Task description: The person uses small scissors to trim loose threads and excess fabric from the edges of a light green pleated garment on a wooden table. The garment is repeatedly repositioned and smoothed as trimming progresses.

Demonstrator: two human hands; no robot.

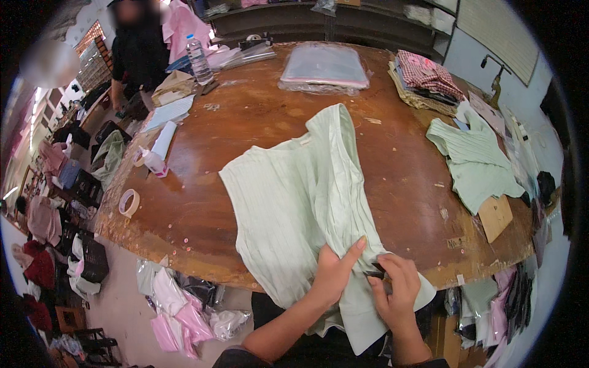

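The left hand [331, 273] has its grip closed on the pale green garment [282, 190], which lies on the bench [196, 165] with its lower end over the near edge. The right hand's [399, 288] grip is narrow, pinching a small dark tool [375, 274] at the cloth.

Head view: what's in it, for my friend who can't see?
A left hand holds a pale green garment on a brown table, while the right hand pinches a small dark thing over it. Clear bags, a bottle and folded clothes are farther back.
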